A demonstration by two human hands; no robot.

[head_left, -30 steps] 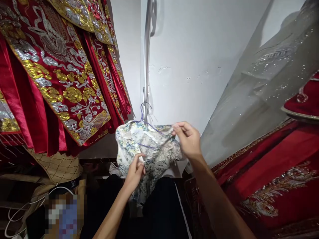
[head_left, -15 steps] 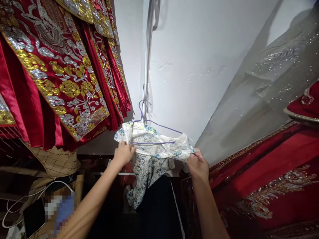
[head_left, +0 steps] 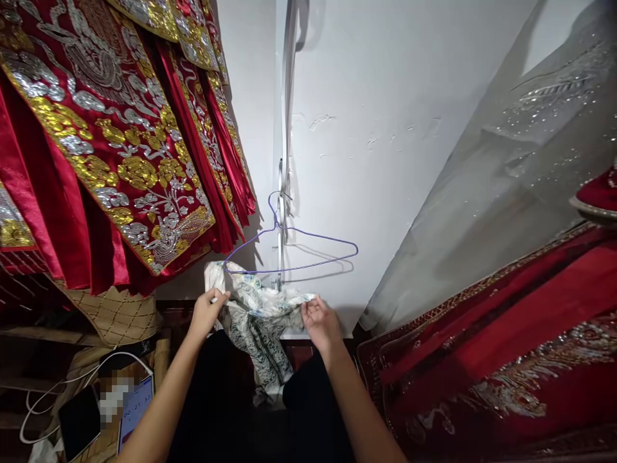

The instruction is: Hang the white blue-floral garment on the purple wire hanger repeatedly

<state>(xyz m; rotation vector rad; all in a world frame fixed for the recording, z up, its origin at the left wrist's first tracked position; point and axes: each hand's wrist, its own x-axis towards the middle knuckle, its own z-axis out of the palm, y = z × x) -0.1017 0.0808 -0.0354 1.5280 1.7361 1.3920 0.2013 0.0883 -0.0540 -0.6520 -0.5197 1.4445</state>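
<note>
A floral garment (head_left: 260, 299), white with blue and green print, hangs between my two hands below a purple wire hanger (head_left: 308, 265). My left hand (head_left: 207, 315) is closed on the garment's left shoulder edge, near the hanger's left end. My right hand (head_left: 321, 321) pinches the garment's right edge, lower than the hanger. The hanger's right arm is bare, while its left tip still lies at the garment's left shoulder. Its hook sits on a narrow white upright (head_left: 282, 148) against the wall. The garment's lower part falls in gathered folds towards my dark-clothed legs.
Red garments with gold and silver embroidery (head_left: 139, 173) hang at the left. A sheer sparkling gown (head_left: 520, 161) and red beaded cloth (head_left: 457, 347) fill the right. At lower left, a phone with a lit screen (head_left: 137, 405), a dark tablet-like device (head_left: 80, 421) and a white cable lie together.
The garment's right shoulder has come off the hanger, leaving that side bare. Both hands have moved left, the right one farther, and the garment has dropped lower with them.
</note>
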